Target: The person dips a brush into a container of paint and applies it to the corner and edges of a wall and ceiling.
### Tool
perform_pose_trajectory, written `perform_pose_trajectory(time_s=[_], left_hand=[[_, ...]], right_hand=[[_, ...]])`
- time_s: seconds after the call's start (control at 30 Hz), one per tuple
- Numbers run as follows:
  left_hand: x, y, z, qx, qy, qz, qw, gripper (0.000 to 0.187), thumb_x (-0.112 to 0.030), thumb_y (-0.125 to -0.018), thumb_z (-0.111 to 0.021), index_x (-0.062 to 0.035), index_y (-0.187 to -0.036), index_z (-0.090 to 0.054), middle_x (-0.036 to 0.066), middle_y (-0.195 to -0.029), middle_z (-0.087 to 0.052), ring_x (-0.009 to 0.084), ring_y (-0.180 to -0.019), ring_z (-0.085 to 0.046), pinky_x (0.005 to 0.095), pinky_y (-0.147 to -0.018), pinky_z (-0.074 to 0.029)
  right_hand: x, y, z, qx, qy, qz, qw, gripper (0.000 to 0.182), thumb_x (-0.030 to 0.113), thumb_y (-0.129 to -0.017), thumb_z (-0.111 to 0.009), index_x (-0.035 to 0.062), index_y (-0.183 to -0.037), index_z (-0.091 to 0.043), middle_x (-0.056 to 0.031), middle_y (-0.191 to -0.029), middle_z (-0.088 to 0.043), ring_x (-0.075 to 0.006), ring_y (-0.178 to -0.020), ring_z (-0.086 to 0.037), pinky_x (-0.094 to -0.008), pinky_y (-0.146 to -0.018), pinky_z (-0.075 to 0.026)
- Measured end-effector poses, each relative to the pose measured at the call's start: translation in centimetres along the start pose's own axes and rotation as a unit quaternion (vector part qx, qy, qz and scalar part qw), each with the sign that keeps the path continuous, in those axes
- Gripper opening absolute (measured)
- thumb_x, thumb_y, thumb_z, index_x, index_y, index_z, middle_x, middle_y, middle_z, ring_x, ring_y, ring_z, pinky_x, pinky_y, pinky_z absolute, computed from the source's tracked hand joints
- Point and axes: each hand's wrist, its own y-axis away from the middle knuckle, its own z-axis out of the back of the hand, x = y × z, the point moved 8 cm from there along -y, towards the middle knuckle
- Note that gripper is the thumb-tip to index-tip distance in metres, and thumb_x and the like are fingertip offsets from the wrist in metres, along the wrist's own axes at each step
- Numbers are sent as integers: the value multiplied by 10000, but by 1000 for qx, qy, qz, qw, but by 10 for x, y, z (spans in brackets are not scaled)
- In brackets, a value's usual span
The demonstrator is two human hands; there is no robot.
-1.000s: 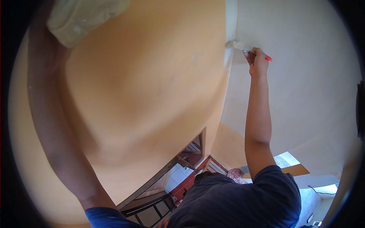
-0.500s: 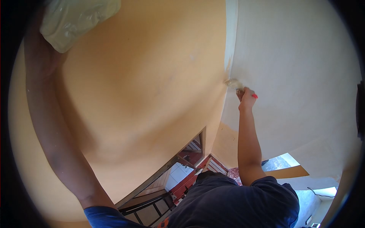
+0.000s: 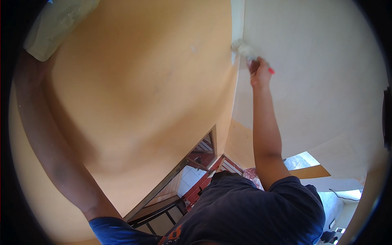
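My right hand [image 3: 260, 72] is closed around a paintbrush [image 3: 244, 48], its red handle end sticking out to the right. The pale bristles touch the corner where the orange wall [image 3: 151, 77] meets the off-white wall [image 3: 314, 73]. A strip of light paint [image 3: 237, 20] runs up the corner above the brush. At the upper left, my left hand [image 3: 32, 75] is under a pale, translucent plastic container [image 3: 61, 28], holding it up near the orange wall. Dark shadow obscures the fingers of that hand, and the container's top is cut off by the frame.
Below is a doorway or window opening [image 3: 202, 153] in the orange wall. Dark metal rails [image 3: 163, 218] stand beneath it at the lower left. Red flooring [image 3: 253, 175] lies far below, and another opening [image 3: 304, 161] is at the lower right.
My right hand and the paintbrush have moved up along the corner. The light strip now reaches the orange edge near the bristles. My left hand and the container have shifted left in view.
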Motion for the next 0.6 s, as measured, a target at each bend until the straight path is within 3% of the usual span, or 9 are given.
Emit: perform_pose_trajectory(time_s=[0.13, 0.23, 0.33, 0.4, 0.47, 0.6], left_hand=[[-6, -7, -25, 126, -11, -36, 991, 742, -611, -753, -494, -89, -1264, -364, 104, -1256, -405, 245, -1148, -397, 397, -956, -362], [-10, -11, -41, 217, -25, -56, 974, 768, -631, -734, -506, -109, -1277, -354, 99, -1295, -376, 251, -1193, -364, 407, -999, -335], [19, 15, -32, 198, -15, 3, 980, 771, -637, -731, -504, -117, -1279, -350, 95, -1298, -371, 251, -1195, -359, 413, -1000, -329], [45, 34, -33, 185, 0, 51, 981, 775, -643, -727, -501, -125, -1281, -346, 90, -1301, -367, 251, -1197, -355, 419, -1002, -323], [69, 52, -36, 171, 13, 93, 981, 778, -649, -723, -499, -133, -1284, -343, 86, -1305, -363, 251, -1199, -350, 425, -1003, -318], [92, 79, -35, 145, 11, 145, 979, 784, -661, -715, -494, -149, -1288, -335, 77, -1311, -354, 251, -1203, -342, 437, -1006, -307]], right_hand=[[-53, 30, 92, -93, 169, -80, 978, 111, 78, -780, -510, 34, -880, -490, -100, -803, -568, -177, -655, -577, -298, -544, -520], [-62, 47, 145, -100, 186, -107, 972, 112, 82, -788, -508, 25, -884, -503, -109, -835, -580, -186, -660, -588, -281, -555, -521], [-75, 55, 190, -90, 111, -165, 976, 180, 103, -801, -519, -26, -921, -489, -124, -820, -589, -212, -704, -601, -277, -587, -542], [-78, 64, 219, -155, 117, -191, 962, 209, 125, -812, -545, -37, -931, -488, -129, -826, -592, -222, -748, -614, -259, -629, -551], [-78, 69, 227, -112, 88, -216, 966, 242, 161, -805, -582, -24, -937, -498, -125, -844, -595, -222, -784, -620, -241, -659, -554], [-52, 85, 227, -133, 147, -184, 963, 228, 193, -800, -607, 5, -879, -506, -87, -792, -592, -181, -696, -615, -226, -582, -545]])
